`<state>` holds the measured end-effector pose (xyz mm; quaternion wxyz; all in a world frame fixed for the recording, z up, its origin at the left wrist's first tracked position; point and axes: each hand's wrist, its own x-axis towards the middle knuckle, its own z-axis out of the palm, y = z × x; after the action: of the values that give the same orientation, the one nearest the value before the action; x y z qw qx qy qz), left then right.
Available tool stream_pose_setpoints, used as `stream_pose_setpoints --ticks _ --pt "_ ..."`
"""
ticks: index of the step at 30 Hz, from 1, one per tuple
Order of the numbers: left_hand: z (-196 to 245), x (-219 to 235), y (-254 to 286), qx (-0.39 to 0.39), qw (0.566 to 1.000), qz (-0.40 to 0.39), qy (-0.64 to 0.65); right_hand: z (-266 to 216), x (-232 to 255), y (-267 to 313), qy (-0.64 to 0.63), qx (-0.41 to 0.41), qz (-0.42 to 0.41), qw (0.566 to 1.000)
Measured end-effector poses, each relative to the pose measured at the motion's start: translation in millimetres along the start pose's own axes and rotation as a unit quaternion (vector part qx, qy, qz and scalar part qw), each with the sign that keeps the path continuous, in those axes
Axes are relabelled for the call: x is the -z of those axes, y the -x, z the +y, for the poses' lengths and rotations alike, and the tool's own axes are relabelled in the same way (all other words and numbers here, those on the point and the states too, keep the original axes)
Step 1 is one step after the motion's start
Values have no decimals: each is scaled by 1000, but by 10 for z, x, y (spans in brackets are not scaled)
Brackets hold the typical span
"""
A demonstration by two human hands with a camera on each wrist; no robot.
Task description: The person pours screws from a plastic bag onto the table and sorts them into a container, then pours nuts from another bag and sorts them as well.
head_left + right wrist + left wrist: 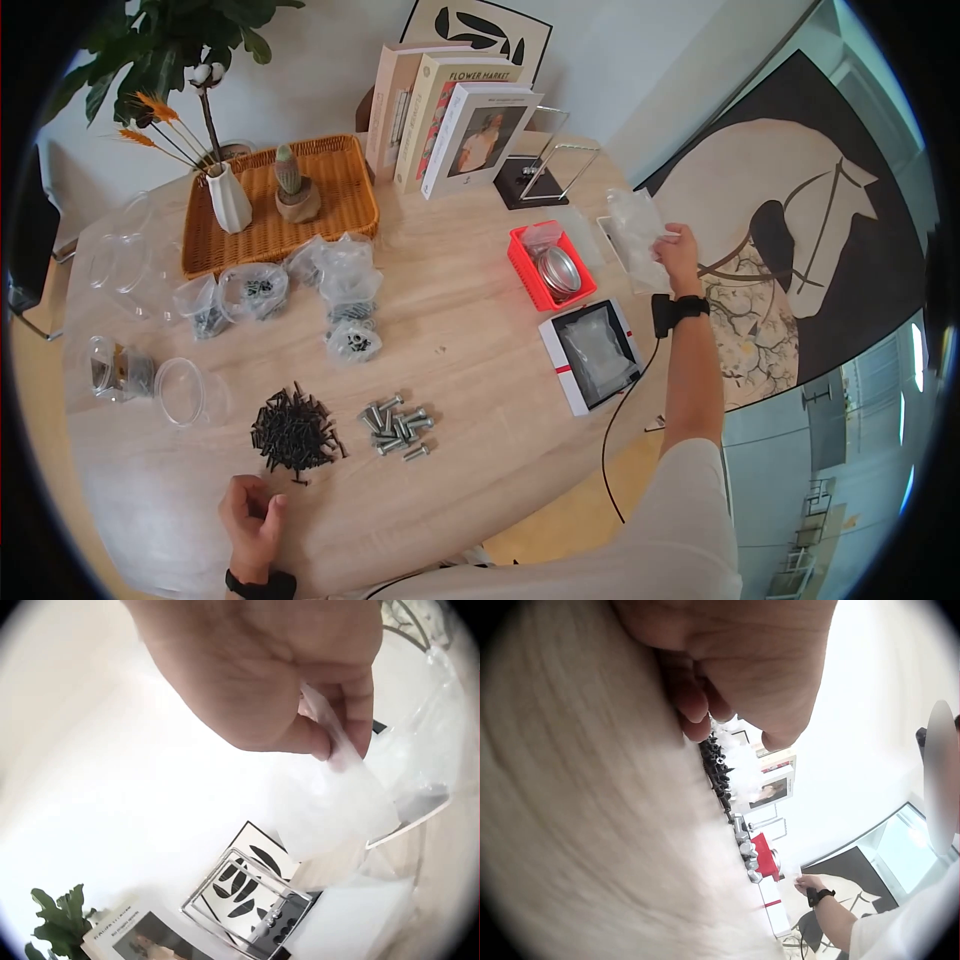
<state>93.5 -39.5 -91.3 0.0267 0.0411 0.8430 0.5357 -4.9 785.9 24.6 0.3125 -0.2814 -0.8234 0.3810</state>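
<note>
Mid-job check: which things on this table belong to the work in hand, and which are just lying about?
In hand:
right hand pinching a clear plastic bag
left hand curled on the table beside the black screws
silver bolts
filled bags

Lying about:
books
wicker tray
white vase
red bin

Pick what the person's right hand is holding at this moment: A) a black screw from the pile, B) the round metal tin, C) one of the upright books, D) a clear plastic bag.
D: the right hand pinches a clear plastic bag lifted above the table's far edge; the right wrist view shows the thin film between thumb and fingers.
</note>
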Motion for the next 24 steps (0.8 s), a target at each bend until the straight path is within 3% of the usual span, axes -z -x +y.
stream_pose_setpoints --ticks 3,6,8,11,12,14,24 --pt "-20 -4 11 5 1000 -1 11 3 -285 53 -95 -42 -16 994" --pt "-65 -14 22 15 1000 4 26 147 -640 37 -113 -98 -42 988" --pt "-61 -13 23 18 999 8 35 370 -834 -1 -109 -87 -46 989" --pt "-56 -8 16 20 999 1 34 589 -1014 -18 159 -46 -93 982" --pt "-67 -12 16 9 1000 7 22 694 -1004 -34 160 -47 -89 982" --pt "-97 -33 -2 -7 1000 7 13 749 -1008 47 277 86 -79 954" --pt "-70 -12 9 5 1000 11 17 828 -1069 46 256 98 -169 947"
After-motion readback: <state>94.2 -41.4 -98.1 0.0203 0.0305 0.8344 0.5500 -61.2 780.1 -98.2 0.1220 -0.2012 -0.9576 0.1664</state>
